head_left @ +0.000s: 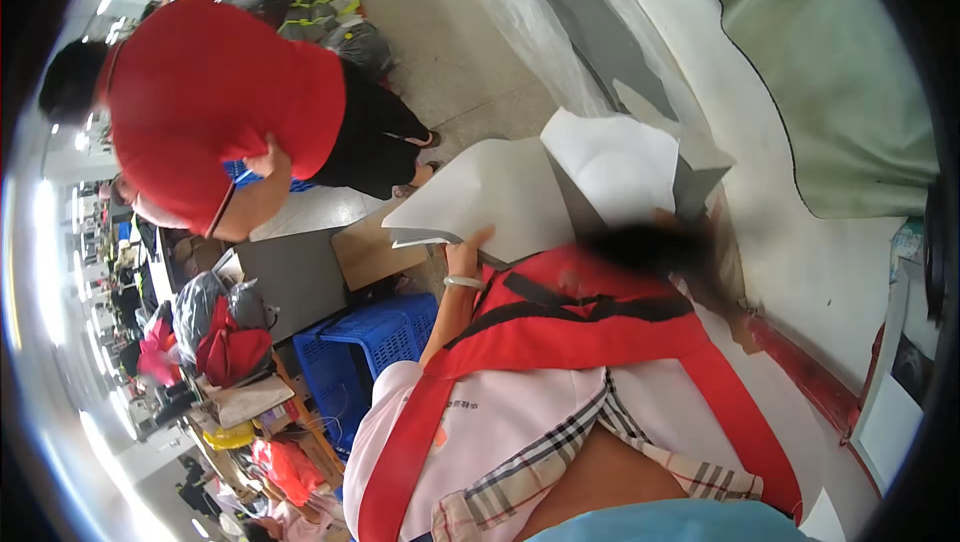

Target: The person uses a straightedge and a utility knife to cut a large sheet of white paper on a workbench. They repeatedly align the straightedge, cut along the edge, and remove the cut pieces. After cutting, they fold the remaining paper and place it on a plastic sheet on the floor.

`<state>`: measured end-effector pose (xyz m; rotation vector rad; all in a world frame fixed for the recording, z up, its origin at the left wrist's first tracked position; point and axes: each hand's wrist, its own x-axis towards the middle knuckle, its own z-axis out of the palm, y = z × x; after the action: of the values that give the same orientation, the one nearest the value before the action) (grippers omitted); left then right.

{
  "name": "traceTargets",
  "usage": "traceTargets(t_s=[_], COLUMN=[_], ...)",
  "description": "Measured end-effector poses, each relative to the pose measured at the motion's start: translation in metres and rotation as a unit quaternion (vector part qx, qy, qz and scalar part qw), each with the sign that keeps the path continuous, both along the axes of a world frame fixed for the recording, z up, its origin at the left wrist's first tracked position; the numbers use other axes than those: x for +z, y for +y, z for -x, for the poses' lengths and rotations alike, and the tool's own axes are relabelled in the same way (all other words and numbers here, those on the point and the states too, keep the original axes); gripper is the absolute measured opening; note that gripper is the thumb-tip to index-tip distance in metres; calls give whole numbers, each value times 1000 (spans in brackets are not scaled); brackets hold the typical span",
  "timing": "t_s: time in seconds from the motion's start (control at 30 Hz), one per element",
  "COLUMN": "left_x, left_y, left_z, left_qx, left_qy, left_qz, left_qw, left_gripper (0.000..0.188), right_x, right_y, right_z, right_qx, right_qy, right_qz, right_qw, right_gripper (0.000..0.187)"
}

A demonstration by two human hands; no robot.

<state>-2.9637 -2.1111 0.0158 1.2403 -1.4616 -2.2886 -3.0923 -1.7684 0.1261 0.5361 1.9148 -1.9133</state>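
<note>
My left hand [464, 256], with a pale bangle at its wrist, is closed on the near left edge of a stack of pale grey sheets [490, 192]. The sheets are bendable and bulge upward; whether they are paper, foam or cloth I cannot tell. To their right stands a curled white sheet [612, 164], with darker grey pieces [697, 187] beside it. A blurred black shape [645, 247] lies in front of the right part of the stack. My right hand [662, 216] is mostly hidden behind it, so its fingers cannot be made out.
Beyond the sheets, a grey roll [600, 27] lies in clear plastic on the floor. Green cloth [830, 72] hangs at the right. A person in a red shirt [215, 107] stands at the left, near a blue crate [375, 342]. A red pipe-like thing [805, 367] is low right.
</note>
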Motion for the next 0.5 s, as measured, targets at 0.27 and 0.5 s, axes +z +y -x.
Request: traceTargets(t_s=[0.27, 0.5], left_x=[-28, 1], left_y=[-65, -138], left_z=[125, 297], left_qx=[-39, -152], left_qy=[-43, -81], left_qz=[-75, -72], left_qw=[995, 983], left_gripper=[45, 45], right_x=[-23, -23], right_y=[-34, -69], right_z=[91, 162], right_qx=[-56, -248], right_qy=[64, 1], right_qz=[-17, -5], right_qw=[996, 969], right_gripper=[64, 62])
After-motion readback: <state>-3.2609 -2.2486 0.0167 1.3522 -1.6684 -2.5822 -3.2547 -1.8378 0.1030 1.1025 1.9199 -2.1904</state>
